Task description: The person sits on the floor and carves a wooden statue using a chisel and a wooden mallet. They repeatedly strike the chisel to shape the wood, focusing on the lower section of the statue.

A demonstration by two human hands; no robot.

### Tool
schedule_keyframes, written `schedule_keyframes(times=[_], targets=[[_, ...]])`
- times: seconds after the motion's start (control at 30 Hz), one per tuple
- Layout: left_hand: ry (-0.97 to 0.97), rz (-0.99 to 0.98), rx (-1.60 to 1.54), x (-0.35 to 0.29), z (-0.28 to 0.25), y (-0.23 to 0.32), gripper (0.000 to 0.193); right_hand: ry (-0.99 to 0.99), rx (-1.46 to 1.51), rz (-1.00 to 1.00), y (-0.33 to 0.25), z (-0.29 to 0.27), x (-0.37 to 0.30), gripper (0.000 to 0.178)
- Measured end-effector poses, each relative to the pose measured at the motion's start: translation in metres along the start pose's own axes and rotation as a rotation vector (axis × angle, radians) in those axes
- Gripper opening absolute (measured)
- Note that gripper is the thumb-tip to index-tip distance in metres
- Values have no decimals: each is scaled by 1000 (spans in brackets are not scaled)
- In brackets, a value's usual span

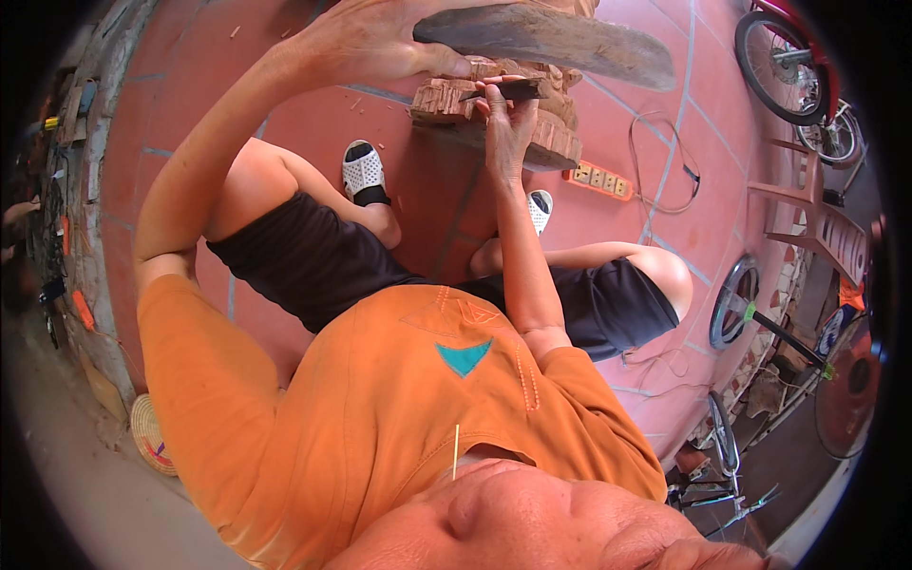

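A long grey-brown wooden board (570, 43) is gripped at one end by the left hand (366, 46), its fingers clamped on the wood with the thumb below. A dark flat tool (522, 89) is held in the right hand (511, 125), with the fingers closed around it. Both are held at a carved wood block (553, 144), which is set on the red tiled floor (285, 104) in front of the sandalled feet; whether the block is touched by the board cannot be told. An orange power strip (598, 179) is placed just beside the block, to the right.
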State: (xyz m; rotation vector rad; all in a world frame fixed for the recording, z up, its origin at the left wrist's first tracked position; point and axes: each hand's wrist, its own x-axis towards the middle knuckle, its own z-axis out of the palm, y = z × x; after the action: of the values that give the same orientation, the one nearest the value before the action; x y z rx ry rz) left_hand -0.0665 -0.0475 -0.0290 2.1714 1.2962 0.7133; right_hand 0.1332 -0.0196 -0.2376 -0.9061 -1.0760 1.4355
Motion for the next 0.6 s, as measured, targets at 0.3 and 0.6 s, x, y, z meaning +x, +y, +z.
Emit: schedule_keyframes(times=[0.3, 0.6], targets=[[-42, -26, 123, 1, 3, -3, 76, -8, -30, 13, -2, 2, 5, 18], [-22, 16, 71, 3, 5, -5, 76, -75, -366, -242, 17, -5, 18, 23]])
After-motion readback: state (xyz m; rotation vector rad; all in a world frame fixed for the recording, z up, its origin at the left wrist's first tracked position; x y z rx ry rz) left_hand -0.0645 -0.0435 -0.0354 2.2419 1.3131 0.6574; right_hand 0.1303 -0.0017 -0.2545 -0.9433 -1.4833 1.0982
